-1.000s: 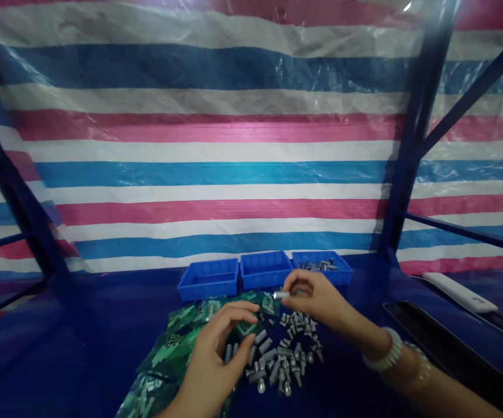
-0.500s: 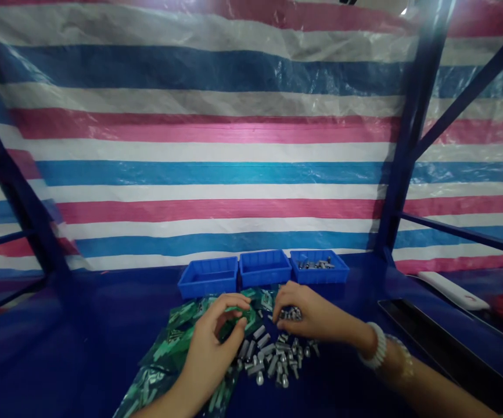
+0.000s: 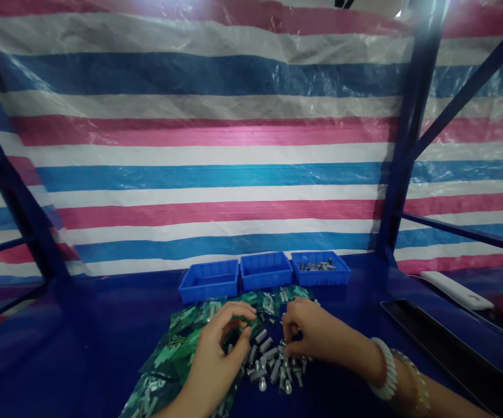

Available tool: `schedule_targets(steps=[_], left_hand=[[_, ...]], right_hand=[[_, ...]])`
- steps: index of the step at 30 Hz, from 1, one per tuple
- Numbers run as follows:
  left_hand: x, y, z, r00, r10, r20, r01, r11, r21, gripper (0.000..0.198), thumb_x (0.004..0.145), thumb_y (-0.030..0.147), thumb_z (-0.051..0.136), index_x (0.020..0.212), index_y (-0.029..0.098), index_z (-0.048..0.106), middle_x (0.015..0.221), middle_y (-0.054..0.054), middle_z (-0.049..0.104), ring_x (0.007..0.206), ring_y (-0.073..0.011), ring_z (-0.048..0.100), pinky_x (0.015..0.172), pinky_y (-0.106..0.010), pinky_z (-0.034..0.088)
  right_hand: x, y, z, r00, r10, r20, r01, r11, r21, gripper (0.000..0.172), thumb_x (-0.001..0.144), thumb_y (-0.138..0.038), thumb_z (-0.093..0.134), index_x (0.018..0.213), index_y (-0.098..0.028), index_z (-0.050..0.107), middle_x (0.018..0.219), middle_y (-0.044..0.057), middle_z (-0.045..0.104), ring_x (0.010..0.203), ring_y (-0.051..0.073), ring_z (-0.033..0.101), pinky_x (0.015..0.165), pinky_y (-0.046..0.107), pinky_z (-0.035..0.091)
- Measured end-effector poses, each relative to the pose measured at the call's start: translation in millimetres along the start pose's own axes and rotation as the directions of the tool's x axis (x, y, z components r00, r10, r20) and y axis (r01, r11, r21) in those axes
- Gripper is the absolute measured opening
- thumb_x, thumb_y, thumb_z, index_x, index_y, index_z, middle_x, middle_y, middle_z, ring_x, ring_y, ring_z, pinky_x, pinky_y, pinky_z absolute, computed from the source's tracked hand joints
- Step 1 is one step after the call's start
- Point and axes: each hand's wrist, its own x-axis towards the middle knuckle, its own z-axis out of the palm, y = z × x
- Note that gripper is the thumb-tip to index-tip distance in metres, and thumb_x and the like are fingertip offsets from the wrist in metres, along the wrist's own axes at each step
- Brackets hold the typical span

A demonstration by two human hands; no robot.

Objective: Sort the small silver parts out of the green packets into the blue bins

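Loose metal parts (image 3: 270,359), grey cylinders and shiny round-headed pieces, lie in a pile on the dark blue table. My left hand (image 3: 222,354) is at the pile's left side, above green-printed plastic bags (image 3: 177,342); its thumb and fingers are apart and nothing shows between them. At the pile's upper right, my right hand (image 3: 308,331) has its fingers curled down over the small parts. Whether a part is between those fingertips is hidden.
Three blue bins stand behind the bags: left (image 3: 210,280), middle (image 3: 266,270) and right (image 3: 320,268), the right one holding metal parts. A black flat device (image 3: 447,354) and a white bar (image 3: 456,290) lie to the right. Blue posts (image 3: 402,157) frame a striped sheet.
My right hand has moved slightly right and down, its fingers more curled, and it now covers the parts at the pile's upper right. My left hand has shifted slightly right and down.
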Motion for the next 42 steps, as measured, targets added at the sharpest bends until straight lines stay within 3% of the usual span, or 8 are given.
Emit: schedule_targets(steps=[18,22,26,30,32,37,39,42], left_hand=[[-1.4,-2.5,-0.2,0.998,-0.034,0.051,0.034,0.999,-0.015,0.011,0.082,0.015,0.052,0.087,0.02,0.061,0.095,-0.006,0.063,0.093,-0.0206,0.061,0.08,-0.03,0.049],[-0.6,-1.0,0.5,0.994,-0.103,0.032,0.105,0.993,-0.061,0.009,0.082,0.021,0.056,0.09,0.019,0.062,0.093,-0.005,0.064,0.087,-0.0197,0.063,0.077,-0.029,0.049],[0.4,5.8,1.2,0.965,-0.244,0.095,0.258,0.948,-0.184,0.016,0.084,0.034,0.059,0.089,0.019,0.063,0.075,-0.002,0.066,0.071,-0.0173,0.063,0.067,-0.026,0.049],[0.5,13.0,1.3,0.919,-0.31,0.243,0.375,0.877,-0.299,0.026,0.083,0.04,0.061,0.072,0.016,0.062,0.059,0.0,0.064,0.056,-0.0143,0.06,0.058,-0.024,0.047],[0.4,15.1,0.8,0.909,-0.333,0.252,0.403,0.858,-0.32,0.025,0.081,0.038,0.064,0.071,0.016,0.062,0.058,0.0,0.064,0.056,-0.0132,0.059,0.058,-0.023,0.047],[-0.3,16.3,-0.6,0.961,-0.251,0.119,0.276,0.901,-0.335,0.009,0.076,0.024,0.069,0.078,0.017,0.064,0.073,-0.001,0.065,0.069,-0.0143,0.062,0.064,-0.022,0.049],[-0.7,15.4,-0.6,0.985,-0.16,0.066,0.173,0.935,-0.309,0.004,0.076,0.018,0.067,0.077,0.018,0.064,0.082,-0.003,0.065,0.079,-0.0166,0.064,0.071,-0.024,0.051],[-1.5,12.8,-0.1,0.999,-0.023,0.026,0.028,0.976,-0.217,0.008,0.077,0.011,0.062,0.073,0.018,0.064,0.086,-0.004,0.064,0.084,-0.0173,0.064,0.075,-0.026,0.052]], right_hand=[[2.0,2.1,4.7,0.999,-0.033,-0.018,0.033,0.999,0.011,0.008,0.061,-0.01,0.071,0.058,-0.017,0.071,0.074,0.005,0.066,0.078,0.021,0.059,0.07,0.029,0.044],[3.4,-2.9,0.5,0.994,0.041,-0.103,-0.013,0.967,0.256,0.008,0.062,-0.009,0.066,0.066,-0.016,0.065,0.067,0.001,0.062,0.065,0.016,0.059,0.06,0.025,0.044],[1.8,-17.7,-1.7,0.991,0.018,-0.135,0.063,0.819,0.571,0.011,0.067,-0.012,0.065,0.075,-0.017,0.06,0.063,-0.004,0.056,0.056,0.011,0.053,0.053,0.021,0.043],[-2.1,-30.5,2.1,0.971,-0.019,-0.237,0.156,0.801,0.577,0.016,0.065,-0.005,0.062,0.074,-0.018,0.059,0.067,-0.004,0.055,0.06,0.011,0.05,0.056,0.022,0.042],[-2.6,-32.4,2.8,0.969,-0.025,-0.246,0.17,0.79,0.589,0.017,0.066,-0.007,0.065,0.078,-0.018,0.061,0.068,-0.004,0.055,0.061,0.011,0.05,0.057,0.023,0.042],[2.3,-27.9,2.3,0.969,0.13,-0.212,0.092,0.606,0.79,0.023,0.077,-0.033,0.067,0.092,-0.018,0.059,0.071,-0.002,0.056,0.062,0.012,0.053,0.056,0.023,0.043],[5.0,-25.7,5.9,0.972,0.199,-0.128,0.004,0.53,0.848,0.028,0.082,-0.045,0.058,0.084,-0.017,0.059,0.066,-0.002,0.057,0.054,0.011,0.052,0.05,0.022,0.041],[7.0,-24.0,15.4,0.989,0.137,0.05,-0.111,0.483,0.869,0.039,0.084,-0.052,0.052,0.072,-0.016,0.059,0.06,0.0,0.06,0.045,0.009,0.05,0.044,0.021,0.038]])
